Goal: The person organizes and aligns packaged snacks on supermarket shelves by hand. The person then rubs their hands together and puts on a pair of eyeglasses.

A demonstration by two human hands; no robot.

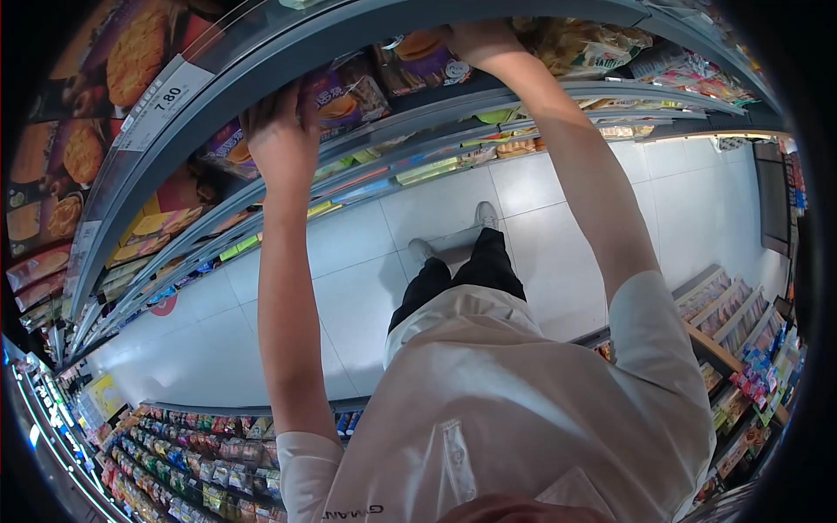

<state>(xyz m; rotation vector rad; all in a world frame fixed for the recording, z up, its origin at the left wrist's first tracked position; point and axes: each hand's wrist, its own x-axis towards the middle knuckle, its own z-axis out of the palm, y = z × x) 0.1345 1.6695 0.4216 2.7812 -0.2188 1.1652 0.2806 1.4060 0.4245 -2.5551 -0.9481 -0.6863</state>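
Note:
My left hand [281,131] reaches onto a shelf among purple snack packets. Its fingers are bent and partly in shadow, gripping at a purple snack packet [231,144]. Just to its right stands another purple packet [349,98] with a round biscuit printed on it. Farther right, my right hand [486,44] is up against the edge of a third purple packet [420,63]. Its fingertips are hidden, so I cannot tell how they are closed. A clear bag of yellowish snacks [588,48] lies to the right of that hand.
A grey shelf edge [187,144] curves above my arms, bearing a price tag [164,102] reading 7.80. More shelf tiers lie below. Pale floor tiles [349,253] are under my feet. Behind me are racks of packaged goods [200,462] and a slanted display stand [724,305].

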